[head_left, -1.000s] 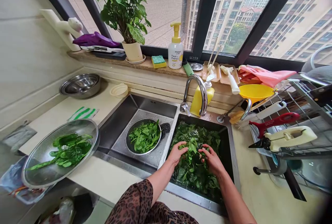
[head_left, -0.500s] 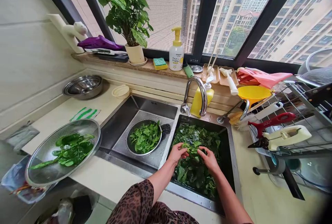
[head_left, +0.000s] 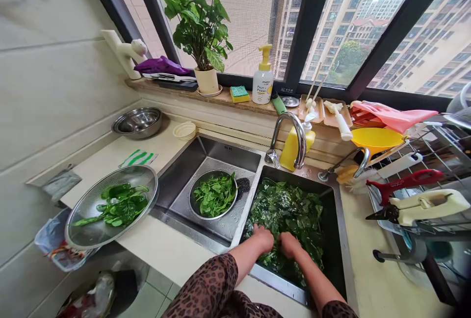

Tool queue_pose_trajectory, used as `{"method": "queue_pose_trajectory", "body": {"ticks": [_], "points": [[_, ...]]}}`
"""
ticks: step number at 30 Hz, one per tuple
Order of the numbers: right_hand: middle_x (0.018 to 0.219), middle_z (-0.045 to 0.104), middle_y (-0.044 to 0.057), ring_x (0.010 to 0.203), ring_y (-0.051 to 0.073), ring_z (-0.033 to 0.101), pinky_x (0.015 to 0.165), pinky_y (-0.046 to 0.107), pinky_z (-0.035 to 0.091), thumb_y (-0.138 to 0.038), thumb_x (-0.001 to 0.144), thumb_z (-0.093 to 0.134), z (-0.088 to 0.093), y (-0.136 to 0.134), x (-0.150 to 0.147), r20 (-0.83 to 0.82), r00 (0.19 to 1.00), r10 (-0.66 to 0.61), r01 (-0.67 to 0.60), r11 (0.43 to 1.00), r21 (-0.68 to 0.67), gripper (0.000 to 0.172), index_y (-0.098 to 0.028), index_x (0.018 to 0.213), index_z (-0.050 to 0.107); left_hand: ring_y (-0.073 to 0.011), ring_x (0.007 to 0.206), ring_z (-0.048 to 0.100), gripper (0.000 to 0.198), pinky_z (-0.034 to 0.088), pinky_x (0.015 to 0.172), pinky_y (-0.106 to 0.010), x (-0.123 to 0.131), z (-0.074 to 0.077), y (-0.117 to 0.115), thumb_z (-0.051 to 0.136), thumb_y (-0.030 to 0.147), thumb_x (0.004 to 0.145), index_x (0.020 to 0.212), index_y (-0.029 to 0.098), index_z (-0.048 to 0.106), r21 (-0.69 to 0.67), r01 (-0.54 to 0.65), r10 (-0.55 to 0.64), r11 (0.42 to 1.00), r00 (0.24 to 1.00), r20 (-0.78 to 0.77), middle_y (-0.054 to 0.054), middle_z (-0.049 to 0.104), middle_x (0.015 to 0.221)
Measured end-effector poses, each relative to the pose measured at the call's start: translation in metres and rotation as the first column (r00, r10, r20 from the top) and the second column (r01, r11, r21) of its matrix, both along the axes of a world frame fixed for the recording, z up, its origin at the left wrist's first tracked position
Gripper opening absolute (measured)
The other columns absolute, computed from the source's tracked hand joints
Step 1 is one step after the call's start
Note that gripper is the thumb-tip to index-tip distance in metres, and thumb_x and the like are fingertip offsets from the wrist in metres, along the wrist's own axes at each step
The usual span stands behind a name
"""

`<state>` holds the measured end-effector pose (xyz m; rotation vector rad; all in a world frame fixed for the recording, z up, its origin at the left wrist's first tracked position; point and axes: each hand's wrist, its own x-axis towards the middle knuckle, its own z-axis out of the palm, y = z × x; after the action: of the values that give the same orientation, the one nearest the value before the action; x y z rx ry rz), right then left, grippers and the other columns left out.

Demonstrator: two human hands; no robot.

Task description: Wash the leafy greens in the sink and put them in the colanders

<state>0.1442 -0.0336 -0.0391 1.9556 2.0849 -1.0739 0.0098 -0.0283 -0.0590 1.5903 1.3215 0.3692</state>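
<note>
Both my hands are pushed into wet spinach leaves (head_left: 289, 212) that fill the water of the right sink basin (head_left: 294, 174). My left hand (head_left: 264, 238) sits wrist-deep among the leaves near the basin's front. My right hand (head_left: 289, 244) is close beside it, and the fingers of both are hidden by water and greens. In the left basin, a steel bowl (head_left: 213, 195) holds a mound of spinach. A mesh strainer (head_left: 143, 175) with more dark leaves rests on the counter to the left.
A chrome faucet (head_left: 296, 131) and a yellow bottle (head_left: 292, 148) stand behind the sinks. A dish rack (head_left: 405, 175) with scissors (head_left: 382, 215) is on the right. A steel bowl (head_left: 138, 122) is at the back left, and a plastic bag (head_left: 55, 239) hangs below the counter's edge.
My hands have dropped from the leaf clump near the surface down into the water, nearer the basin's front. The view has swung, shifting the whole scene to the right.
</note>
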Motion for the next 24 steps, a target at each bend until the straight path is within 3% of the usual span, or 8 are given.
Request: {"method": "queue_pose_trajectory", "body": {"ticks": [3,5,9,12,15,18,21,24], "points": [[0.07,0.066,0.004,0.071,0.017,0.059,0.061,0.025,0.04,-0.015,0.066,0.056,0.015,0.008,0.017,-0.117,0.992,-0.038,0.04,0.999,0.018,0.01,-0.018,0.068,0.065,-0.0308,0.097,0.05,0.018,0.026,0.094,-0.05,-0.005,0.009,0.013,0.067,0.024,0.055,0.043,0.021,0.054,-0.003,-0.063,0.063,0.998,0.994,0.094,-0.006,0.06,0.074],[0.066,0.062,0.002,0.061,0.014,0.055,0.052,0.022,0.037,-0.029,0.073,0.052,0.032,0.012,0.032,-0.365,0.904,-0.222,0.217,0.975,-0.056,0.016,-0.017,0.076,0.062,-0.0247,0.099,0.051,0.012,0.033,0.093,-0.041,-0.008,0.024,0.023,0.058,0.027,0.065,0.055,0.02,0.06,-0.038,-0.135,0.141,0.99,0.953,0.269,-0.006,0.061,0.095],[0.067,0.059,0.0,0.051,0.01,0.047,0.04,0.018,0.025,-0.045,0.07,0.058,0.067,0.008,0.048,-0.719,0.357,-0.596,0.451,0.784,-0.426,0.028,-0.019,0.08,0.054,-0.0181,0.09,0.054,0.02,0.041,0.082,-0.031,-0.013,0.054,0.029,0.048,0.029,0.073,0.063,0.015,0.058,-0.281,-0.255,0.375,0.925,0.72,0.584,-0.008,0.062,0.099],[0.074,0.06,0.002,0.054,0.009,0.047,0.039,0.016,0.021,-0.041,0.067,0.064,0.083,0.002,0.045,-0.74,0.144,-0.657,0.393,0.724,-0.567,0.027,-0.019,0.076,0.051,-0.0159,0.074,0.057,0.02,0.044,0.071,-0.028,-0.015,0.065,0.022,0.053,0.033,0.071,0.062,0.015,0.052,-0.487,-0.246,0.535,0.838,0.546,0.645,-0.005,0.064,0.076],[0.074,0.058,0.002,0.051,0.008,0.044,0.037,0.016,0.021,-0.043,0.07,0.062,0.088,-0.001,0.038,-0.74,0.065,-0.67,0.346,0.71,-0.613,0.027,-0.019,0.076,0.053,-0.0155,0.069,0.06,0.023,0.046,0.065,-0.026,-0.019,0.07,0.017,0.059,0.038,0.068,0.069,0.016,0.051,-0.602,-0.241,0.64,0.761,0.43,0.637,-0.003,0.062,0.068],[0.072,0.056,0.001,0.049,0.006,0.042,0.037,0.016,0.021,-0.046,0.071,0.06,0.086,-0.003,0.034,-0.728,0.03,-0.685,0.314,0.698,-0.643,0.029,-0.02,0.081,0.055,-0.0169,0.07,0.061,0.033,0.048,0.063,-0.028,-0.022,0.072,0.017,0.055,0.048,0.071,0.077,0.016,0.052,-0.641,-0.173,0.651,0.748,0.383,0.655,-0.004,0.062,0.069],[0.066,0.052,-0.003,0.048,0.005,0.039,0.038,0.014,0.02,-0.037,0.064,0.069,0.081,-0.003,0.034,-0.719,0.024,-0.694,0.327,0.686,-0.65,0.029,-0.019,0.08,0.053,-0.0159,0.071,0.062,0.041,0.049,0.064,-0.029,-0.023,0.074,0.016,0.062,0.049,0.069,0.091,0.017,0.049,-0.628,-0.151,0.628,0.763,0.402,0.667,-0.002,0.062,0.073],[0.058,0.046,-0.007,0.044,0.004,0.036,0.037,0.014,0.018,-0.034,0.056,0.074,0.072,-0.002,0.036,-0.719,0.011,-0.695,0.477,0.636,-0.607,0.036,-0.02,0.078,0.049,-0.0153,0.071,0.062,0.059,0.049,0.065,-0.029,-0.024,0.075,0.015,0.075,0.037,0.059,0.105,0.022,0.041,-0.592,-0.131,0.58,0.796,0.445,0.682,0.0,0.062,0.078]]}}
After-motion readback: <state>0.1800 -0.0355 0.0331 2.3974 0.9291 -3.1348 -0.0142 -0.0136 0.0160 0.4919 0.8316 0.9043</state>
